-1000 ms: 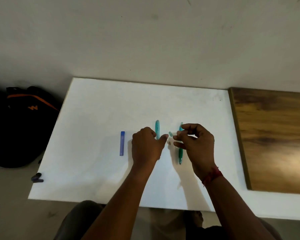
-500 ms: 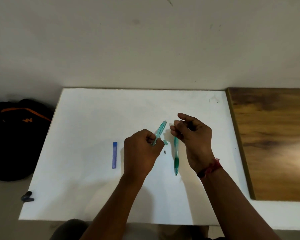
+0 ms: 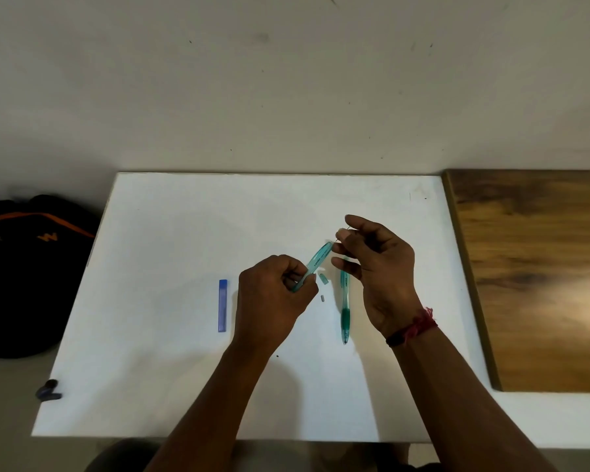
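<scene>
On your white rectangular table (image 3: 171, 233) the refill looks about half done; your left hand (image 3: 269, 298) grips the lower end of a translucent teal plastic mechanical pencil (image 3: 317, 262), lifted off the table and tilted with its open top toward your right hand (image 3: 378, 267); a second teal mechanical pencil with a darker grip (image 3: 345, 301) lies flat just under that hand, untouched; the slim blue plastic lead case (image 3: 222, 305) lies left of your left hand; the small teal cap (image 3: 323, 278) and a tiny grey eraser plug (image 3: 322, 298) lie off between the pencils; your right thumb and forefinger pinch what looks like a thin dark lead (image 3: 337, 238) right at the barrel's mouth; feeding it in, then plug and cap, remain.
</scene>
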